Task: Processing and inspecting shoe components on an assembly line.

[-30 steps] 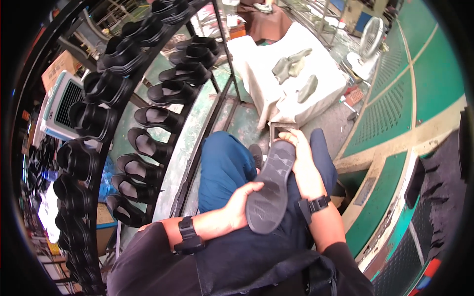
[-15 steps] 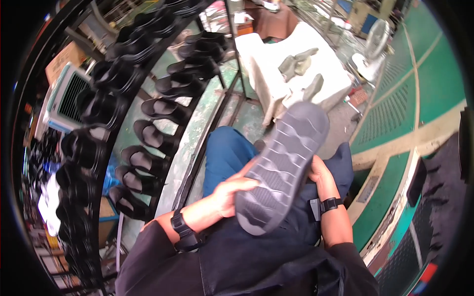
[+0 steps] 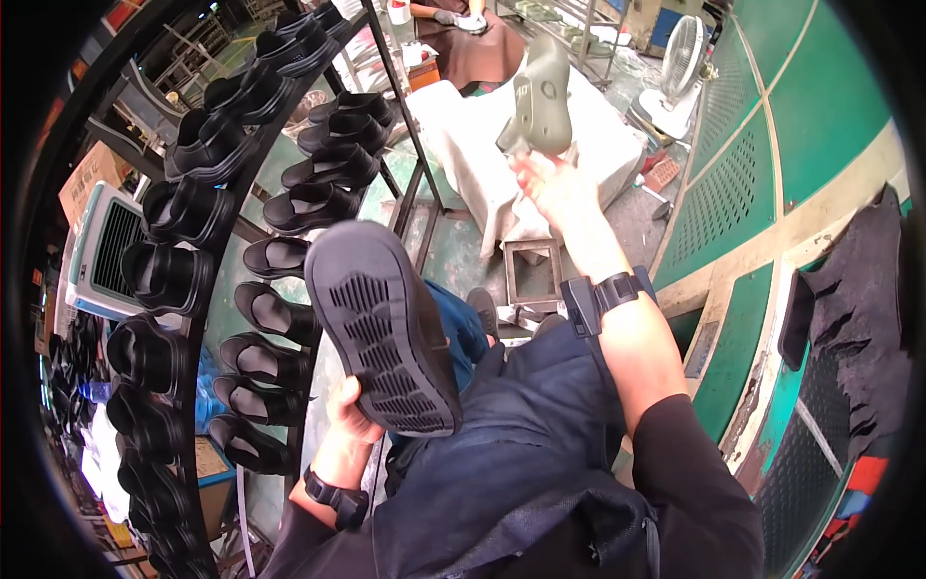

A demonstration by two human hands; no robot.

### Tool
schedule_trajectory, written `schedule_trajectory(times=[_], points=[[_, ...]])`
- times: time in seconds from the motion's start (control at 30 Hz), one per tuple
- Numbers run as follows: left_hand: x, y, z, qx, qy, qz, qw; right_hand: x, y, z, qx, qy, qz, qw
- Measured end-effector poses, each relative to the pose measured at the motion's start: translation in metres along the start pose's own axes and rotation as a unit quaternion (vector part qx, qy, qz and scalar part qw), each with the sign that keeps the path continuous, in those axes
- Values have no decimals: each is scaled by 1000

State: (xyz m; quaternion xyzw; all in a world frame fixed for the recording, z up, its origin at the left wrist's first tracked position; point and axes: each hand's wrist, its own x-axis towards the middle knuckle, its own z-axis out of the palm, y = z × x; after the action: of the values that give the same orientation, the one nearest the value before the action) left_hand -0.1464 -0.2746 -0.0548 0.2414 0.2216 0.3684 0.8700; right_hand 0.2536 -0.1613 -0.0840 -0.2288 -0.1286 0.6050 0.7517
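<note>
A black shoe (image 3: pixel 381 328) is in my left hand (image 3: pixel 352 410), its ridged sole turned up and the toe pointing away. My thumb presses near the heel end; the other fingers are hidden behind it. Stretched far forward over the white cloth-covered table (image 3: pixel 598 183) is my right hand (image 3: pixel 559 193), its fingers extended and slightly blurred. Just beyond its fingertips a grey-green shoe last (image 3: pixel 546 101) appears tilted, with another grey-green piece partly hidden beside it. Whether the fingertips touch the last cannot be made out.
Racks of black shoes (image 3: pixel 178 207) stand along my left, beside an air cooler (image 3: pixel 108 246). A white fan (image 3: pixel 680 72) and green panels (image 3: pixel 719 198) are on the right. A metal-framed stool (image 3: pixel 532 280) stands before the table. Another person's gloved hands (image 3: pixel 461 19) work at the far end.
My right hand has left the shoe and reached forward to the table, where a last now shows larger. My left hand has brought the shoe leftward and turned its toe to the left.
</note>
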Motion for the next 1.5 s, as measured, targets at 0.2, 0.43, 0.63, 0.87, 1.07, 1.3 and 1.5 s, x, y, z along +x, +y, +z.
schedule_trajectory(times=[0.2, 0.43, 0.63, 0.87, 1.07, 1.3, 1.5], points=[[-28, 11, -11, 130, 54, 134, 981, -77, 80, -24, -132, -58, 269, 952], [0, 49, 34, 621, -27, 271, 735, -148, 64, 45, -79, -252, 391, 882], [1, 47, 68, 799, -68, 254, 541, -168, 95, 82, -279, -266, 219, 896], [-41, 44, 71, 514, 134, 10, 847, -165, 116, 80, -310, -276, 358, 836], [-111, 47, 27, 312, 308, 8, 899, -159, 76, 19, -296, -157, 308, 891], [-213, 93, -42, 652, 348, -244, 628, -138, 47, -18, -276, -83, 179, 941], [-294, 105, -154, 786, 462, -254, 323, -146, 57, -9, -330, -85, 194, 920]])
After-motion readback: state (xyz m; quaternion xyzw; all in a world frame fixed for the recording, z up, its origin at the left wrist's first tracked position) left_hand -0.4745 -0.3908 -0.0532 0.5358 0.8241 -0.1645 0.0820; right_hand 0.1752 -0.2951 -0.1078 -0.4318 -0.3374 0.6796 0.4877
